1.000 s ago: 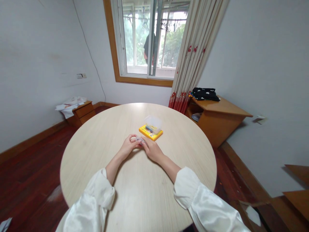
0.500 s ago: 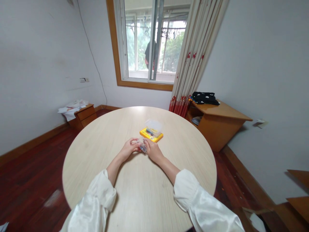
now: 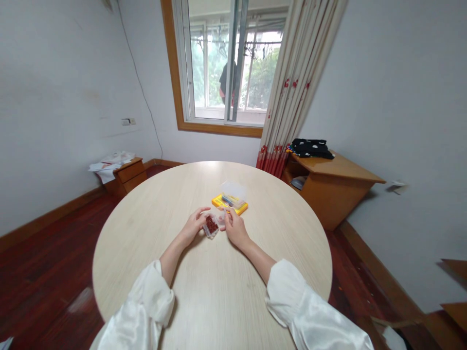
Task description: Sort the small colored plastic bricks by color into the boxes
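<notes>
Gripping a clear box [image 3: 210, 235] (dark red bits [image 3: 211, 224] inside), the left hand [image 3: 192, 228] faces the right hand [image 3: 236, 230], pinching its transparent lid [image 3: 222, 219].

Small box [image 3: 211, 236] clear plastic; tabletop [image 3: 219, 291] smooth, wood-grained; sleeves [image 3: 317, 311] glossy cloth.

The clear box [image 3: 209, 236] is now open, its dark red contents [image 3: 212, 224] exposed

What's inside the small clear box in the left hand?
Small dark red pieces show inside the clear box. The left hand covers part of one side, and the pieces hide the bottom, so anything beneath them can't be seen.
</notes>
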`<move>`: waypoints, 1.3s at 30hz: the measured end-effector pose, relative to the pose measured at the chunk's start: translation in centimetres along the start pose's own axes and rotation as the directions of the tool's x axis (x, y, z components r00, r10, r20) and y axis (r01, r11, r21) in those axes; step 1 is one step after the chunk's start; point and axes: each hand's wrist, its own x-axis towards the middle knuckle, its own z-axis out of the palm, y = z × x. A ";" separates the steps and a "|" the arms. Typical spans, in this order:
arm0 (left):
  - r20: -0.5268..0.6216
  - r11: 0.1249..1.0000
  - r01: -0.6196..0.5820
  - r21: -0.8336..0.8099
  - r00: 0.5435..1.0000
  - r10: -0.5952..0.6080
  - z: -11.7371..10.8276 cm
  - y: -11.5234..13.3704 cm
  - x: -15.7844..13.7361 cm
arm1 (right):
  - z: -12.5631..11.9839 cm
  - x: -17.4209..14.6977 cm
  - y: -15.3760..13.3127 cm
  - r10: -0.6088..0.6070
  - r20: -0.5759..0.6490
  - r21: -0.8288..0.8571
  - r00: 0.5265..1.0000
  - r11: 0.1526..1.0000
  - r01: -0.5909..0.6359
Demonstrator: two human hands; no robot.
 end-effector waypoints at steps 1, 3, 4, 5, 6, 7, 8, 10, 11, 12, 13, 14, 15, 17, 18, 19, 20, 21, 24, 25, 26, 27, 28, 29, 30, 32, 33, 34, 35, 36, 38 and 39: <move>-0.016 0.999 -0.029 0.027 0.999 0.029 -0.1 0.1 0.0 | 0.0 0.0 0.0 0.006 0.001 0.011 1.000 1.000 -0.006; -0.033 0.995 -0.073 0.068 0.997 0.076 -0.3 0.2 0.0 | 0.0 0.0 -0.1 0.007 0.005 0.020 1.000 1.000 -0.007; -0.033 0.993 -0.088 0.084 0.995 0.091 -0.4 0.4 0.0 | -0.1 0.0 -0.2 -0.004 0.002 0.013 1.000 1.000 0.004; -0.032 0.990 -0.100 0.097 0.994 0.103 -0.4 0.5 0.0 | -0.1 0.1 -0.2 -0.023 -0.008 -0.002 1.000 1.000 0.023; -0.034 0.988 -0.112 0.108 0.993 0.117 -0.5 0.6 0.0 | -0.2 0.1 -0.3 -0.048 -0.020 -0.027 0.999 0.999 0.048; -0.035 0.985 -0.125 0.120 0.991 0.130 -0.5 0.7 -0.1 | -0.2 0.1 -0.4 -0.076 -0.034 -0.059 0.997 0.996 0.074; -0.035 0.982 -0.138 0.130 0.989 0.143 -0.5 0.8 -0.1 | -0.3 0.1 -0.4 -0.102 -0.046 -0.098 0.994 0.990 0.097; -0.023 0.975 -0.163 0.153 0.986 0.168 -0.4 0.9 -0.3 | -0.5 0.1 -0.6 -0.140 -0.059 -0.185 0.988 0.975 0.127; -0.011 0.972 -0.169 0.164 0.985 0.173 -0.4 0.9 -0.3 | -0.6 0.1 -0.7 -0.154 -0.059 -0.222 0.986 0.965 0.138; 0.002 0.971 -0.169 0.170 0.985 0.171 -0.3 0.9 -0.4 | -0.7 0.1 -0.7 -0.169 -0.055 -0.252 0.984 0.956 0.150; 0.017 0.973 -0.159 0.170 0.987 0.159 -0.3 0.8 -0.5 | -0.8 0.1 -0.8 -0.182 -0.051 -0.273 0.982 0.948 0.162; 0.034 0.976 -0.143 0.165 0.990 0.140 -0.3 0.8 -0.5 | -0.9 0.1 -0.8 -0.192 -0.047 -0.285 0.980 0.943 0.171; 0.050 0.979 -0.127 0.161 0.991 0.120 -0.3 0.7 -0.6 | -0.9 0.1 -0.9 -0.193 -0.042 -0.290 0.980 0.941 0.173; 0.073 0.978 -0.119 0.172 0.991 0.108 -0.3 0.7 -0.7 | -1.0 0.0 -0.9 -0.174 -0.029 -0.292 0.984 0.943 0.158; 0.082 0.973 -0.132 0.191 0.990 0.118 -0.4 0.7 -0.6 | -1.0 0.0 -0.8 -0.159 -0.021 -0.292 0.987 0.945 0.146; 0.089 0.965 -0.152 0.216 0.987 0.136 -0.4 0.7 -0.6 | -1.0 0.0 -0.8 -0.145 -0.013 -0.291 0.989 0.947 0.135; 0.093 0.956 -0.175 0.237 0.983 0.157 -0.5 0.8 -0.6 | -1.0 -0.1 -0.8 -0.135 -0.006 -0.289 0.991 0.949 0.128; 0.099 0.948 -0.193 0.251 0.980 0.174 -0.5 0.9 -0.5 | -1.0 -0.1 -0.7 -0.132 -0.001 -0.285 0.991 0.950 0.126; 0.122 0.939 -0.228 0.256 0.972 0.203 -0.6 1.2 -0.4 | -1.1 -0.1 -0.6 -0.145 -0.004 -0.271 0.989 0.952 0.139; 0.127 0.938 -0.236 0.253 0.970 0.210 -0.6 1.3 -0.4 | -1.1 -0.1 -0.6 -0.155 -0.009 -0.268 0.988 0.952 0.147; 0.127 0.937 -0.244 0.249 0.968 0.219 -0.5 1.4 -0.4 | -1.1 -0.1 -0.5 -0.165 -0.018 -0.265 0.986 0.952 0.155; 0.121 0.936 -0.253 0.246 0.966 0.229 -0.5 1.5 -0.5 | -1.1 -0.1 -0.5 -0.176 -0.028 -0.262 0.984 0.951 0.163; 0.113 0.935 -0.260 0.243 0.964 0.239 -0.5 1.5 -0.5 | -1.1 -0.1 -0.5 -0.188 -0.038 -0.259 0.981 0.950 0.172; 0.102 0.935 -0.263 0.238 0.964 0.245 -0.4 1.5 -0.5 | -1.1 0.0 -0.5 -0.200 -0.049 -0.256 0.978 0.949 0.182; 0.090 0.937 -0.260 0.232 0.965 0.245 -0.4 1.5 -0.6 | -1.1 0.0 -0.6 -0.213 -0.061 -0.251 0.975 0.949 0.191; 0.045 0.942 -0.248 0.225 0.969 0.244 -0.4 1.4 -0.5 | -1.1 0.0 -0.8 -0.235 -0.099 -0.234 0.967 0.950 0.207; 0.010 0.942 -0.247 0.229 0.968 0.251 -0.5 1.2 -0.4 | -1.0 0.0 -0.9 -0.243 -0.117 -0.220 0.963 0.952 0.214; -0.036 0.937 -0.251 0.241 0.963 0.267 -0.5 1.1 -0.2 | -1.0 0.0 -1.1 -0.251 -0.130 -0.207 0.959 0.953 0.221; -0.089 0.930 -0.259 0.262 0.953 0.291 -0.6 1.0 0.0 | -1.0 0.0 -1.3 -0.259 -0.135 -0.197 0.956 0.953 0.231; -0.146 0.919 -0.268 0.289 0.936 0.319 -0.7 0.8 0.2 | -0.9 -0.1 -1.5 -0.268 -0.130 -0.190 0.954 0.952 0.242; -0.259 0.901 -0.272 0.337 0.894 0.367 -1.0 0.6 0.5 | -0.9 -0.3 -1.8 -0.293 -0.105 -0.196 0.950 0.943 0.269; -0.312 0.898 -0.269 0.348 0.870 0.381 -1.2 0.5 0.7 | -1.0 -0.3 -1.9 -0.313 -0.094 -0.212 0.945 0.934 0.288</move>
